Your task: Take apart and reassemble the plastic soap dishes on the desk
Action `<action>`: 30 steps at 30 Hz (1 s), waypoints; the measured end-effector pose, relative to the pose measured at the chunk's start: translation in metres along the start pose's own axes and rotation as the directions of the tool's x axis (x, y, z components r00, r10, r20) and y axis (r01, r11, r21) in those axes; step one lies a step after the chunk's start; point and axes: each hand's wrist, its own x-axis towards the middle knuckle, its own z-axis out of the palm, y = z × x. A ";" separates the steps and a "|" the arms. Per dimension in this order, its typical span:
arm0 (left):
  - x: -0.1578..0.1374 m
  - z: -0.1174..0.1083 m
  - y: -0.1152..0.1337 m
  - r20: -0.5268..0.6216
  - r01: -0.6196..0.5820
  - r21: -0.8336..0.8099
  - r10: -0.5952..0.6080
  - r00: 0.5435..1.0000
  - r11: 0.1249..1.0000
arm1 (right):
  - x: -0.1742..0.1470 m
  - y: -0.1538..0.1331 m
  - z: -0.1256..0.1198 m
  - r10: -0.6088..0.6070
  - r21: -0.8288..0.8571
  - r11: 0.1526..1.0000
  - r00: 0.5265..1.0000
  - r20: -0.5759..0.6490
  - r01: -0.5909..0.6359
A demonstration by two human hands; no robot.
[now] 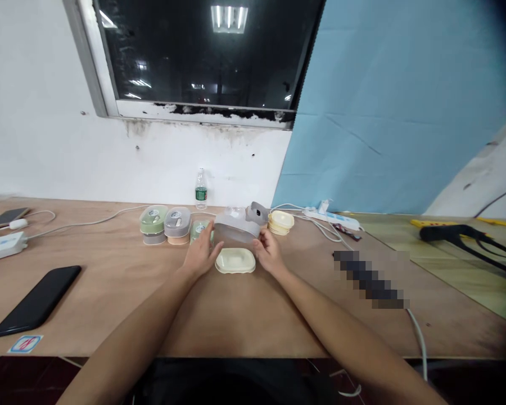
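Tabletop (236, 320) bottle (201, 194) and boxes (154, 225) stand beyond left hand (198, 254).

Item 1: sticker (25, 343), near L, on table (109, 315); red no., I read approx. "18". Item 2: btl. label (201, 194), far, illeg.

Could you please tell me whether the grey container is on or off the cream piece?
Off: the grey container is between the left hand and right hand; the cream piece shows its top uncovered.

At centre, the left hand (199, 251) and right hand (271, 252) hold a translucent grey container (235, 228) beyond a shallow cream tray (235, 261); a black smartphone (37, 301) lies at lower left.
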 end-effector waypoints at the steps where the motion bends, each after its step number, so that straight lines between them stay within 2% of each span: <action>1: 0.000 -0.002 0.001 0.020 0.023 -0.015 -0.023 1.000 1.000 | 0.000 -0.002 0.001 0.027 0.022 0.999 1.000 0.013 -0.028; 4: 0.001 -0.005 0.002 0.037 0.092 -0.050 -0.091 0.995 0.994 | 0.003 -0.005 -0.001 0.095 0.007 0.995 0.995 0.016 -0.095; 9: 0.001 -0.002 0.006 0.055 0.184 -0.064 -0.181 0.982 0.981 | 0.009 0.001 -0.015 0.165 -0.250 0.957 0.985 0.059 -0.145; 13: 0.000 -0.001 0.011 0.169 0.119 -0.008 -0.116 0.979 0.993 | 0.011 0.008 -0.017 0.235 -0.392 0.906 0.960 0.154 -0.159; 15: 0.000 -0.001 0.011 0.221 0.095 0.051 -0.104 0.970 0.994 | 0.011 0.010 -0.016 0.284 -0.450 0.876 0.938 0.197 -0.171; 19: 0.000 0.005 0.003 0.351 0.144 0.224 -0.218 0.911 0.964 | 0.009 0.013 -0.014 0.393 -0.571 0.807 0.859 0.327 -0.151; 21: 0.001 0.010 -0.001 0.402 0.155 0.294 -0.270 0.875 0.943 | 0.008 0.015 -0.014 0.411 -0.583 0.804 0.820 0.398 -0.120; 23: 0.002 0.012 -0.004 0.416 0.159 0.319 -0.289 0.862 0.934 | 0.010 0.016 -0.015 0.405 -0.572 0.815 0.802 0.439 -0.098; 25: 0.002 0.012 -0.005 0.415 0.160 0.317 -0.289 0.863 0.935 | 0.015 0.015 -0.015 0.388 -0.581 0.809 0.824 0.413 -0.090; 28: 0.002 0.011 -0.005 0.408 0.168 0.310 -0.291 0.865 0.936 | 0.032 0.013 -0.007 0.292 -0.624 0.776 0.929 0.227 -0.092; 30: 0.002 0.010 -0.005 0.405 0.161 0.307 -0.282 0.870 0.938 | 0.049 0.011 0.005 0.207 -0.625 0.776 0.970 0.128 -0.083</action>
